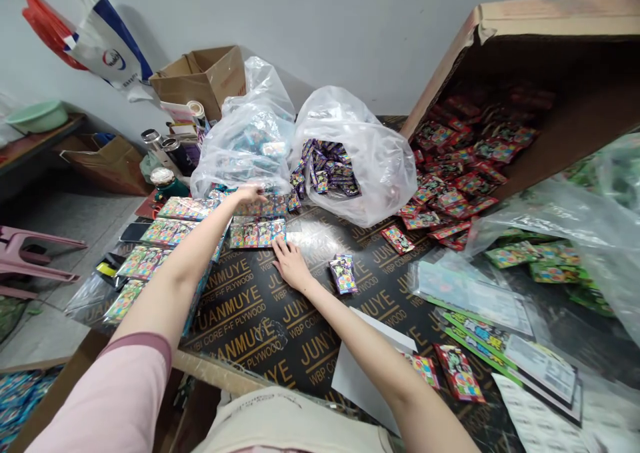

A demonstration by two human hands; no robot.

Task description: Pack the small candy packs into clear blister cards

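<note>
My left hand (251, 194) reaches over the back row of small packets (277, 205), its fingers stretched out and somewhat blurred. Just in front lies a second row of colourful packets (257, 233), set side by side. At the right end of that row, my right hand (291, 264) rests with spread fingers, the tips touching the last packet. Neither hand is seen to grip anything. Under my left forearm and to its left, more packets (145, 261) lie in several stacked rows. A small pile of purple packets (343, 274) sits to the right of my right hand.
Behind the rows stand a clear bag of blue packets (253, 140) and a clear bag of purple packets (333, 166). A tipped cardboard box (445, 66) spills red packets (450, 193) at right. Green packets (555, 260) and printed sleeves (480, 340) lie nearer. Flasks (175, 153) stand at left.
</note>
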